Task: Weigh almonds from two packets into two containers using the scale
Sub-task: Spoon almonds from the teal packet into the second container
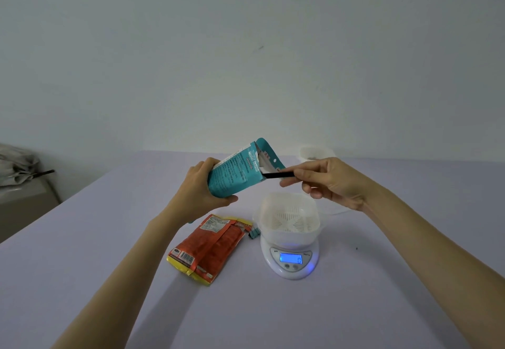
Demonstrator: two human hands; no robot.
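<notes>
My left hand (pixel 203 184) grips a teal packet (pixel 237 169), tilted with its torn mouth toward the right. My right hand (pixel 332 182) holds a black utensil (pixel 278 175) whose tip reaches into the packet's mouth. Below them a white slotted container (pixel 289 217) sits on a round white scale (pixel 291 260); its blue display reads 0. A red and yellow packet (pixel 210 245) lies flat on the table left of the scale. A second white container (pixel 317 153) stands at the far edge, partly hidden behind my right hand.
A pale lilac table (pixel 109 266) carries everything. A small teal scrap (pixel 253 232) lies between the red packet and the scale. Crumpled grey fabric on a low unit (pixel 19 168) sits beyond the table's left edge. A plain wall rises behind.
</notes>
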